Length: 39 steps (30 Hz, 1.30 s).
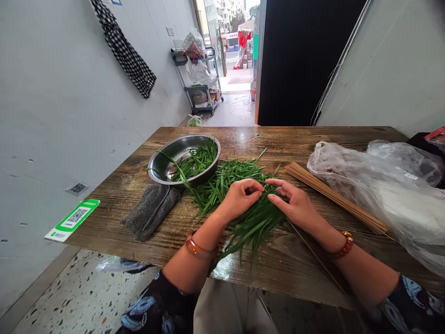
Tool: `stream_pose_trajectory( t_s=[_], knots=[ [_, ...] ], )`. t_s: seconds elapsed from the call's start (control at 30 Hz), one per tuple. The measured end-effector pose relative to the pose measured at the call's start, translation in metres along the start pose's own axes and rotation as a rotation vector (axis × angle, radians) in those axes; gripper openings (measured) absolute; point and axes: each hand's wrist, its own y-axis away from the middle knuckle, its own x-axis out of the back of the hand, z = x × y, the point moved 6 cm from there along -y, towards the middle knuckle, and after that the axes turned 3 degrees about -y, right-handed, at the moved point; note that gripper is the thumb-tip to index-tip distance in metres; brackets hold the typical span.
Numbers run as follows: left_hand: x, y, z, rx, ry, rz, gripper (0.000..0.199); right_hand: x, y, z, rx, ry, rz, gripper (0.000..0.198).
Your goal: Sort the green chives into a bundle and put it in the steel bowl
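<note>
My left hand (243, 195) is closed in a pinch, thumb against fingertips, above a pile of Chinese chives (255, 232). What it pinches is too small to make out. Facing it, almost touching its fingertips, is my right hand (295, 202), with thumb and index finger slightly apart. A thin bamboo skewer (314, 255) runs from under the right palm toward the table's front edge; the hand appears to hold it, though the grip is hidden. Long green leaves spread beneath both hands. More chives lie in a steel bowl (160, 150) at the upper left.
On the wooden table (278, 139), a bundle of bamboo skewers (335, 197) lies to the right beside clear plastic bags (365, 171). A dark grey mesh cloth (153, 211) is left of the pile. A QR-code card (74, 220) sits at the left edge. A cart (201, 86) stands beyond.
</note>
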Motion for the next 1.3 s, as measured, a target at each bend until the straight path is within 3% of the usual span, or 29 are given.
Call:
stream_pose_trajectory(
  t_s=[0.17,0.27,0.33,0.5,0.67,0.73,0.87,0.93,1.07,1.3],
  knots=[
    [-0.002,0.002,0.007,-0.054,-0.025,-0.073,0.011,0.001,0.001,-0.002,0.012,0.02,0.003,0.044],
    [0.004,0.0,0.007,-0.05,-0.048,-0.054,0.012,0.0,0.001,0.0,0.011,0.006,-0.013,0.038],
    [0.016,-0.002,0.002,-0.008,-0.042,0.051,0.013,-0.001,0.0,0.003,0.006,-0.009,-0.018,0.032],
    [0.055,0.0,-0.018,0.095,0.028,0.453,0.022,0.0,0.0,0.005,0.003,-0.014,0.0,0.025],
    [0.067,0.004,-0.012,0.0,-0.22,0.606,0.027,0.0,0.0,0.004,0.017,-0.006,0.005,0.023],
    [0.061,0.002,-0.009,-0.043,-0.296,0.549,0.019,-0.001,0.0,0.004,0.022,-0.008,-0.004,0.024],
    [0.036,-0.005,-0.013,-0.094,-0.494,0.273,0.012,-0.003,0.0,0.005,0.016,-0.026,-0.019,0.024],
    [0.029,-0.006,-0.017,-0.083,-0.655,0.204,0.011,-0.003,-0.001,0.004,0.012,-0.034,-0.018,0.025],
    [0.024,-0.006,-0.022,-0.048,-0.866,0.158,0.011,-0.004,0.0,0.002,0.01,-0.035,-0.023,0.025],
    [0.025,-0.007,-0.022,-0.029,-0.959,0.137,0.011,-0.007,-0.001,0.004,0.039,-0.042,-0.035,0.023]
  ],
)
